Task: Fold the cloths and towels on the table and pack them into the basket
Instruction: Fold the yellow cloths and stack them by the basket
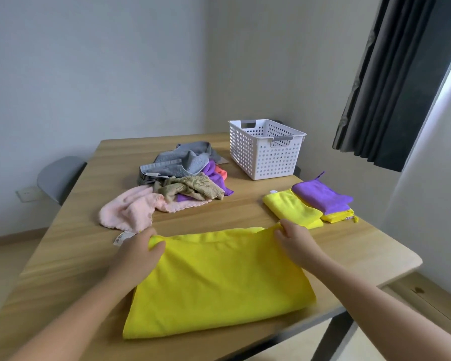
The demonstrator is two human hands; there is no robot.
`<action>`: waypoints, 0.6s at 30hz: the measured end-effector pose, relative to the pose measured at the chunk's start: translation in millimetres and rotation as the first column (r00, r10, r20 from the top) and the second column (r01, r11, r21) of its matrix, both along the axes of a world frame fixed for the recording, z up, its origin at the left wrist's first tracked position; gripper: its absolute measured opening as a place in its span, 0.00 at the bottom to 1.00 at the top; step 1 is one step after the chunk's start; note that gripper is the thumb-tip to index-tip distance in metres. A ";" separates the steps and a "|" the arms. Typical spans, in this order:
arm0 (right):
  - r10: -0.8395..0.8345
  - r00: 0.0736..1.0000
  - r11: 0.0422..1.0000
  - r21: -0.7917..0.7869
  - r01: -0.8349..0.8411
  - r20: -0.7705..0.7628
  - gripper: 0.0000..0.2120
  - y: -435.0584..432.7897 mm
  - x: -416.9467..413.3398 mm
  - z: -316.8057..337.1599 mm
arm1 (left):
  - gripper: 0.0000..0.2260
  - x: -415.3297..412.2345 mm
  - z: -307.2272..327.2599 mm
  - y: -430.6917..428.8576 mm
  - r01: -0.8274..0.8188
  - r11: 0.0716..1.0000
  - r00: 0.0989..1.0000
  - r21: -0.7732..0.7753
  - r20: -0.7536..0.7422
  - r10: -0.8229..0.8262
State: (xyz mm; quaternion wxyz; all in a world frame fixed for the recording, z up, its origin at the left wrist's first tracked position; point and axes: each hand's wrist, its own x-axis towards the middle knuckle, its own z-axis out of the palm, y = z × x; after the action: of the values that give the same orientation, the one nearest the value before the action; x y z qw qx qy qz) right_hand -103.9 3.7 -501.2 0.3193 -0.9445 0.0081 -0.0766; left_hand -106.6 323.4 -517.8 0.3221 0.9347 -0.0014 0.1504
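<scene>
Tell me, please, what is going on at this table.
A person is folding a big yellow cloth on the wooden table, the left hand and right hand each gripping a far corner. Folded cloths, yellow and purple, lie to its right. A jumbled pile of towels waits beyond, beside the white basket.

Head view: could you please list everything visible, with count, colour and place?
large yellow cloth: one, yellow, near table edge
folded cloths: three, two yellow, one purple, table's right side
unfolded pile: several, grey, pink, tan, purple, orange, table centre
basket: one, white, table's far right
table: one, light wood, centre of view
chair: one, grey, left of table
curtain: one, dark, upper right
left hand: one, gripping cloth's far left corner
right hand: one, gripping cloth's far right corner
</scene>
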 end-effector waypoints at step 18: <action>0.072 0.974 0.953 -0.302 -0.004 0.217 0.12 12.1 47.6 -47.0 | 0.07 29.1 -34.4 12.7 -0.074 0.925 0.986 0.372 0.165 0.013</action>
State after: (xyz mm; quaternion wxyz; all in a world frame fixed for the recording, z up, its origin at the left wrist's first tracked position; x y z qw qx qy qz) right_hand -56.3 15.9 -548.1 0.1729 -0.9671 -0.0581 -0.1774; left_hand -77.5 336.1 -552.2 0.1321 0.9638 -0.0352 0.2288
